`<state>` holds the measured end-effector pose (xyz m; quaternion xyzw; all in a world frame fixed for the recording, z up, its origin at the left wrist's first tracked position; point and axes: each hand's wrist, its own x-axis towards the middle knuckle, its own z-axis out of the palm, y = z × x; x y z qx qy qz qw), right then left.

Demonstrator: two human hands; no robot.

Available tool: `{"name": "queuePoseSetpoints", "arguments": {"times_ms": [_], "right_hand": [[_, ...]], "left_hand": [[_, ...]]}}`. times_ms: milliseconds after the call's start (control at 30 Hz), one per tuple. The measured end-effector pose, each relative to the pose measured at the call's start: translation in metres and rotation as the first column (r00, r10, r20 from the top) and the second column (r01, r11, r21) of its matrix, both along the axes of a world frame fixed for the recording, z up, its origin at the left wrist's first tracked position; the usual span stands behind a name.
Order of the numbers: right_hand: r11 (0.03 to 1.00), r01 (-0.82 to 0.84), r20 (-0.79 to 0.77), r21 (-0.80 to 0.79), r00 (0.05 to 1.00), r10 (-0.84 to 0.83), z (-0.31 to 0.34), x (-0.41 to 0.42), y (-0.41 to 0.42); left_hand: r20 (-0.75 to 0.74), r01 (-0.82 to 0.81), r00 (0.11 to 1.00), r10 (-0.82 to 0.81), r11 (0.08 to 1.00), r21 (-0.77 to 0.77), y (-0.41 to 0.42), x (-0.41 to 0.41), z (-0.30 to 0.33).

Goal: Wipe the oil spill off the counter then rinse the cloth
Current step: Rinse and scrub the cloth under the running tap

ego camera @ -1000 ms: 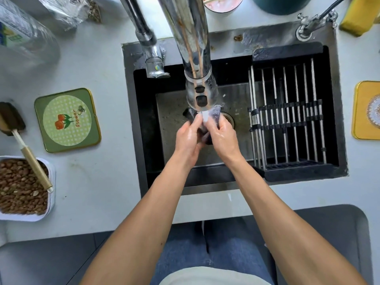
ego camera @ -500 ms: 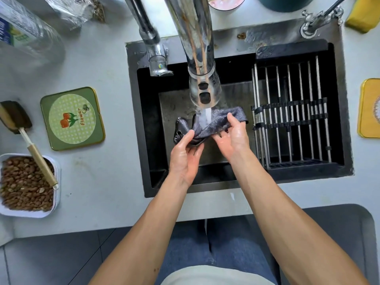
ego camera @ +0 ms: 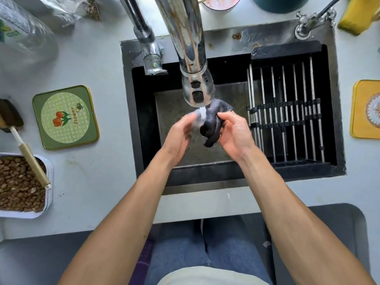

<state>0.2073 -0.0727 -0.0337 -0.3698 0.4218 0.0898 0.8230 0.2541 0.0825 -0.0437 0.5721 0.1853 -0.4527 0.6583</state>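
A dark grey cloth (ego camera: pixel 213 122) hangs bunched over the black sink (ego camera: pixel 144 120), right under the chrome tap (ego camera: pixel 193 58), and a thin stream of water falls on its upper left part. My right hand (ego camera: pixel 234 134) grips the cloth from the right side. On the left, my left hand (ego camera: pixel 181 136) touches the wet, blurred edge of the cloth with its fingertips. Both forearms reach in from the bottom of the view. The grey counter (ego camera: pixel 98 182) around the sink shows no oil that I can make out.
A metal drying rack (ego camera: pixel 287 120) fills the sink's right half. On the left counter lie a green coaster (ego camera: pixel 65 118), a tray of nuts (ego camera: pixel 20 184) with a brush (ego camera: pixel 20 136) across it, and a plastic bottle (ego camera: pixel 22 36). A yellow coaster (ego camera: pixel 366 110) sits at right.
The cloth, stretched wide between both hands half a second ago, is now bunched up mostly in my right hand. Water keeps running on it.
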Motion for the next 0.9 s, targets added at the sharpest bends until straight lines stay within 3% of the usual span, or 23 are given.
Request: {"name": "queuePoseSetpoints", "arguments": {"times_ms": [133,400,500,600,700,900], "right_hand": [[0.994,-0.085,0.033,0.063,0.996,0.083,0.005,0.0,-0.01],[0.99,-0.055,0.163,0.128,0.986,0.034,-0.004,-0.01,-0.016],[0.991,-0.127,0.156,0.029,0.98,0.121,-0.006,-0.009,-0.022],[0.962,-0.256,0.121,-0.091,0.956,0.266,-0.002,-0.007,-0.03],[0.905,-0.371,0.049,-0.211,0.92,0.389,0.0,-0.004,-0.04],[0.765,-0.51,-0.103,-0.394,0.851,0.514,-0.004,0.002,-0.052]], "left_hand": [[0.031,0.159,0.987,-0.156,0.972,-0.173,-0.005,0.021,0.006],[-0.123,0.296,0.938,-0.325,0.932,-0.211,0.002,0.015,-0.009],[-0.149,0.3,0.935,-0.32,0.943,-0.145,0.003,0.014,-0.005],[-0.151,0.159,0.973,-0.176,0.98,-0.119,0.008,0.012,-0.008],[-0.03,0.029,0.999,-0.034,0.985,-0.169,0.014,0.014,-0.011],[0.186,0.057,0.981,-0.051,0.998,-0.027,0.018,0.022,-0.018]]}}
